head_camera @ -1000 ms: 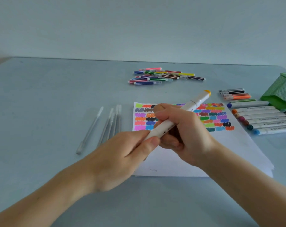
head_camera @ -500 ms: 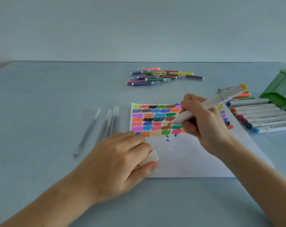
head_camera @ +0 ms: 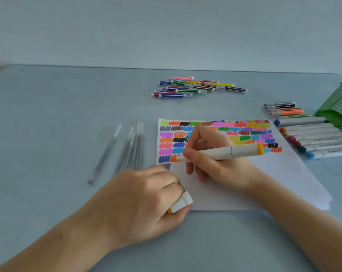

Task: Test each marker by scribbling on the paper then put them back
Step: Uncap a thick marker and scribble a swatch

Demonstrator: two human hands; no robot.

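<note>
The right hand (head_camera: 215,160) grasps the white marker (head_camera: 223,153), which has swung from pointing up-right to lying nearly level, tip now at the paper's (head_camera: 234,189) left edge beside the orange patch. The left hand (head_camera: 146,201), lower centre, still holds the cap (head_camera: 180,204) at the paper's lower left corner on the surface (head_camera: 58,124).

A plain desk or craft corner, likely a home or classroom: a bare pale-blue table (head_camera: 48,114) meets a blank wall (head_camera: 166,26) beyond both hands, with a green mesh pen holder (head_camera: 338,107) off to the right hand's far side.
</note>
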